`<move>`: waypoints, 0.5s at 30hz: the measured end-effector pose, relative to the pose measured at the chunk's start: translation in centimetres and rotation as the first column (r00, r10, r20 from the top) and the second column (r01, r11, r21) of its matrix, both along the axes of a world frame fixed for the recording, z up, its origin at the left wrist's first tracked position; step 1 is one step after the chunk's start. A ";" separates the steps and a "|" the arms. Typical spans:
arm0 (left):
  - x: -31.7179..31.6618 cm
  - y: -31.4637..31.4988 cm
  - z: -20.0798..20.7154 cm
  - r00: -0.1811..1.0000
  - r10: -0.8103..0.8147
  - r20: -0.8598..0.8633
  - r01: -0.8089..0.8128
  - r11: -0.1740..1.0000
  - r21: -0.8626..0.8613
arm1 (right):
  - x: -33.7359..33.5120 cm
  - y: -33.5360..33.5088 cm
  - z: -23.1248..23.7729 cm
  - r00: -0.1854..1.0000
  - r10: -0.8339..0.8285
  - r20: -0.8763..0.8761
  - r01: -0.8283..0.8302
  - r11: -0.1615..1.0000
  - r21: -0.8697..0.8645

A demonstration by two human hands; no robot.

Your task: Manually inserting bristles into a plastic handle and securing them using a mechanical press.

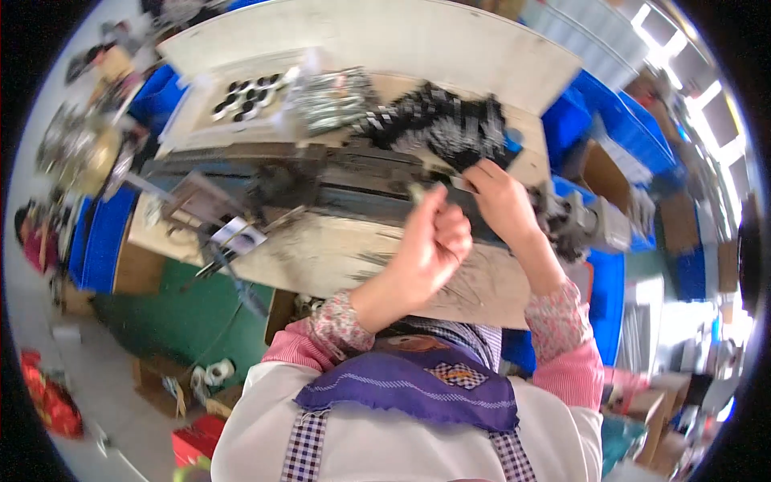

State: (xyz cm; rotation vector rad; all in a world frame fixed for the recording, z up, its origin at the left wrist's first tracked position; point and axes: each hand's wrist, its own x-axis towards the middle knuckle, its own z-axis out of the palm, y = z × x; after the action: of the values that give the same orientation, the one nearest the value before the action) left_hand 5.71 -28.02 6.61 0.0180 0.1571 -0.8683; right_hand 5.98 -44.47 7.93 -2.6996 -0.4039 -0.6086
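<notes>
My left hand [427,247] is curled, thumb against the bent fingers, just in front of a dark metal bench fixture [365,189]. A small pale bit shows near its thumb tip, too blurred to name. To its right, my right hand [502,201] reaches over the fixture with its fingers pressed together. Something small and light grey shows at those fingertips; its kind cannot be made out. Right behind the hands lies a heap of black and silvery slim parts [470,132]. A bundle of shiny silver parts [333,100] lies left of that heap.
Black-and-white round pieces [249,96] sit on a white sheet at the back left. A raised board [369,32] borders the wooden bench [321,249]. A metal stand with a handle [233,233] is at the left. Blue bins [626,128] and machine parts [590,225] flank the right.
</notes>
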 end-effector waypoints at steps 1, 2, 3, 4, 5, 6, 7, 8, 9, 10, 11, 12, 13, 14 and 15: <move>0.8 0.7 2.1 0.998 -0.040 -0.038 0.030 0.970 -0.240 | -0.4 -0.3 0.3 1.000 0.004 0.015 -0.004 1.000 -0.030; 1.9 1.8 2.8 0.984 -0.153 -0.095 0.109 0.925 -0.364 | -0.6 -0.6 0.1 1.000 -0.021 0.007 0.022 0.998 -0.052; 1.9 2.8 3.1 0.977 -0.181 -0.112 0.141 0.944 -0.299 | -0.5 -0.7 -0.2 1.000 -0.026 0.000 0.025 0.997 -0.070; 2.0 3.8 2.6 0.980 -0.199 -0.017 0.190 0.957 -0.217 | -0.5 -0.6 -0.2 0.998 -0.052 -0.032 0.049 0.996 -0.074; 1.8 4.9 2.8 0.974 -0.216 -0.070 0.194 0.951 -0.240 | -0.8 -0.3 -0.1 0.995 -0.070 -0.064 0.065 0.995 -0.075; 1.8 5.8 2.7 0.980 -0.188 -0.064 0.161 0.941 -0.297 | -1.1 -0.2 0.5 1.000 -0.019 -0.024 0.017 0.995 -0.096; 1.9 6.6 2.5 0.986 -0.156 -0.060 0.125 0.927 -0.352 | -1.3 -0.3 0.3 1.000 0.011 0.003 -0.010 0.992 -0.129; 1.9 7.4 2.4 0.994 -0.093 -0.060 0.066 0.934 -0.350 | -1.5 -0.3 0.5 1.000 0.022 0.013 -0.020 0.993 -0.120; 2.2 7.9 1.9 0.997 -0.030 -0.068 0.005 0.940 -0.342 | -1.5 -0.7 0.4 0.999 0.032 0.017 -0.030 0.994 -0.103; 3.0 8.9 1.0 0.999 0.029 -0.040 -0.041 0.937 -0.348 | -2.0 -0.9 1.0 0.996 0.035 -0.086 -0.040 0.998 -0.055; 2.8 9.9 -0.3 0.994 0.023 -0.108 -0.057 0.944 -0.325 | -2.6 -0.7 1.5 0.987 0.093 -0.133 -0.083 0.993 0.082; 2.1 10.5 -1.7 0.996 0.082 0.045 -0.070 0.972 -0.222 | -2.3 -1.3 1.3 0.986 0.116 -0.117 -0.099 0.985 0.142; 1.5 10.8 -3.0 0.973 0.119 0.196 -0.095 0.987 -0.126 | -1.9 -1.9 1.5 0.986 0.132 -0.105 -0.110 0.975 0.194; 0.6 11.0 -3.9 0.974 0.126 0.189 -0.103 0.987 -0.125 | -0.9 -2.6 3.1 0.991 0.067 -0.113 -0.054 0.991 0.120; -0.1 11.3 -4.8 0.973 0.211 0.099 -0.210 0.978 -0.018 | 1.3 -3.6 4.7 0.993 0.004 -0.117 0.002 0.999 0.047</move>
State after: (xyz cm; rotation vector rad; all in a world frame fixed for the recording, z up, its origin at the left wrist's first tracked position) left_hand 5.59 -16.74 1.84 0.0375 0.0605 -0.6546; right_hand 7.31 -48.05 12.64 -2.6736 -0.3558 -0.4508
